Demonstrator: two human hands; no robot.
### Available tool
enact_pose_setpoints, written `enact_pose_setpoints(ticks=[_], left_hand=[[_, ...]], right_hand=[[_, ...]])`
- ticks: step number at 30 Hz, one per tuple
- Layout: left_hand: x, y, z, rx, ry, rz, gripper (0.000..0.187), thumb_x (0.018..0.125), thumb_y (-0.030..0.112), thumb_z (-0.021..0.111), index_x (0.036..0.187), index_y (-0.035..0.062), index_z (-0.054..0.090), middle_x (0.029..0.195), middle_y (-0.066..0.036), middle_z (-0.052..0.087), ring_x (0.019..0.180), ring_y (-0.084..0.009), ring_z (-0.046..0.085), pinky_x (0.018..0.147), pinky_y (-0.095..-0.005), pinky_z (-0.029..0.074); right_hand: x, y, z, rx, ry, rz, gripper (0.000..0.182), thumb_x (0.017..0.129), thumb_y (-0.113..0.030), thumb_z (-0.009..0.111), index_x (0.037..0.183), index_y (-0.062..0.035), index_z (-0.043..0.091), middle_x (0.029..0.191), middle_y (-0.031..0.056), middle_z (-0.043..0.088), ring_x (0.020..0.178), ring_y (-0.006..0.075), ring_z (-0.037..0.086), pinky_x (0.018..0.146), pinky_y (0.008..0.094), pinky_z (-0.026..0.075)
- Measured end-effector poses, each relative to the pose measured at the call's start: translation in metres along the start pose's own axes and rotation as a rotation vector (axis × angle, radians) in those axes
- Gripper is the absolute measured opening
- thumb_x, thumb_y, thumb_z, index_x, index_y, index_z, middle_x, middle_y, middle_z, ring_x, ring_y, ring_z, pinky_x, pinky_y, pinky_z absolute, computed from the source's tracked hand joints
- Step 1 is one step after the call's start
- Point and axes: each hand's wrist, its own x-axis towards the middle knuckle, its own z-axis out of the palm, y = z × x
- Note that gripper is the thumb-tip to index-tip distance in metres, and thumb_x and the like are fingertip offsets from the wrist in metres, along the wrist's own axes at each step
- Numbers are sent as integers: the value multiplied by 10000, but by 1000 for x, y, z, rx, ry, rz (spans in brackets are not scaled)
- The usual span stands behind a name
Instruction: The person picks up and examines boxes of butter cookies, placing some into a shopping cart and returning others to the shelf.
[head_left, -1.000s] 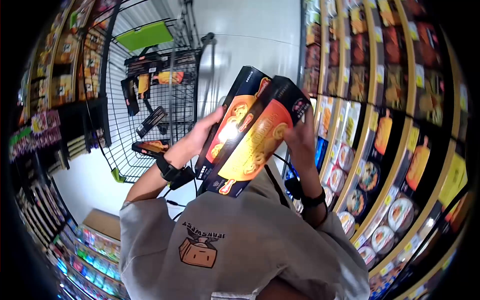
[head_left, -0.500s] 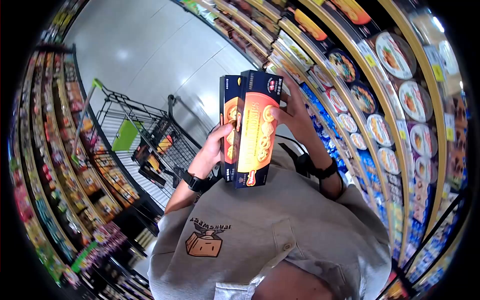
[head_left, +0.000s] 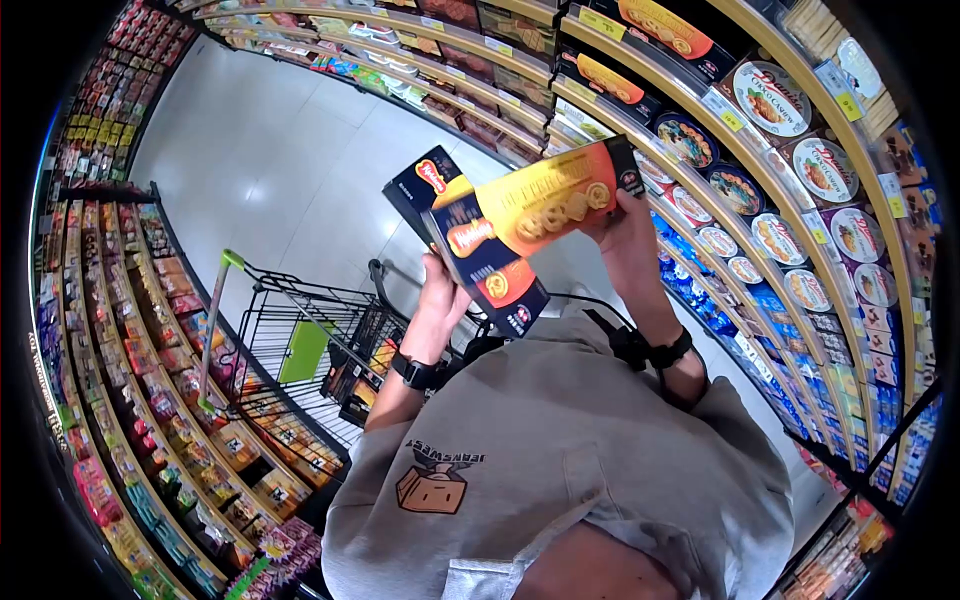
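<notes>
Watching remotely, I see the right hand (head_left: 630, 240) grip the front box (head_left: 550, 205) across the rear box (head_left: 510, 285), which the left hand (head_left: 437, 300) seems to grasp.

Head view, supports: pale grey, glossy tiled floor (head_left: 265, 150), tile seams visible, ceiling light reflected. Standing on it: one black wire-mesh shopping cart (head_left: 305, 352) with green panel and handle, carrying dark cardboard boxes (head_left: 384, 353) with yellow-orange printing; count unclear through the mesh. Right side: tiered shelving with tan front edges (head_left: 762, 28). On its tiers: round white tins with red lettering (head_left: 770, 98), labelled faces outward; round dark-blue tins (head_left: 685, 139); oblong black boxes with orange-yellow fronts (head_left: 672, 28); bright blue packages (head_left: 684, 268). Left side: black-framed tiered shelving (head_left: 112, 193), bearing rows of small multicoloured packets (head_left: 150, 360).
</notes>
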Motion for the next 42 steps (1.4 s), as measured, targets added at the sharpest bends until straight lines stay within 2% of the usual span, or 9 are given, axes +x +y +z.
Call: enact_pose_setpoints(ticks=[6,13,17,21,25,28,35,38,42], left_hand=[[25,-1,-32,-121,-21,117,1026,633,603,744,1414,78,335,1415,-79,448,1290,-265,455,1045,-489,426],[46,19,-54,-187,-20,134,1007,643,566,799,1399,71,356,1344,-68,503,1230,-270,504,1010,-473,447],[62,15,-81,-289,-104,67,914,705,534,780,1397,86,386,1366,-56,501,1264,-262,477,1049,-472,404],[80,16,-98,-244,-257,-2,835,799,574,654,1426,96,378,1437,-89,431,1328,-278,403,1103,-468,329],[101,19,-85,-160,-307,6,900,748,584,711,1424,92,378,1441,-60,428,1331,-269,406,1110,-462,330],[121,2,-82,-213,-356,-21,1005,643,595,783,1421,105,377,1435,-43,433,1324,-241,414,1105,-456,343],[134,-30,-64,-50,-493,74,489,859,155,672,1307,79,493,1335,-60,521,1161,-201,551,954,-366,471],[131,17,-31,473,-248,95,728,695,44,725,1357,-3,428,1253,-70,562,1154,-180,550,974,-306,449],[133,48,-25,-111,-297,93,882,734,199,793,1450,15,312,1357,-85,461,1183,-174,506,996,-293,411]], right_hand=[[-14,32,13,-198,-70,156,350,944,-163,509,1242,13,458,1074,137,647,910,301,684,776,401,572],[-22,49,7,-782,-43,322,492,977,-424,505,911,41,651,691,49,633,562,63,557,485,209,351],[-20,48,23,-1123,-60,369,594,997,-419,445,700,35,686,566,103,639,538,147,600,527,276,441],[-19,53,17,-1261,-131,334,597,990,-429,429,752,54,686,578,105,652,588,187,634,566,314,475],[-23,60,23,-1039,-169,338,587,1009,-484,365,1125,35,614,974,130,696,718,226,660,705,336,524],[-17,74,4,-517,-57,280,658,993,-551,336,1431,-60,341,1279,85,567,1045,254,621,1015,433,415],[3,74,-20,156,-78,283,614,971,-510,424,1464,-163,307,1443,84,437,1341,266,386,1029,556,376],[2,66,-37,100,-18,205,584,965,-500,454,1431,-160,366,1424,74,458,1297,254,429,980,522,412],[1,44,-27,-90,128,42,538,958,-416,530,1390,-118,411,1388,86,491,1235,249,487,964,474,427]])
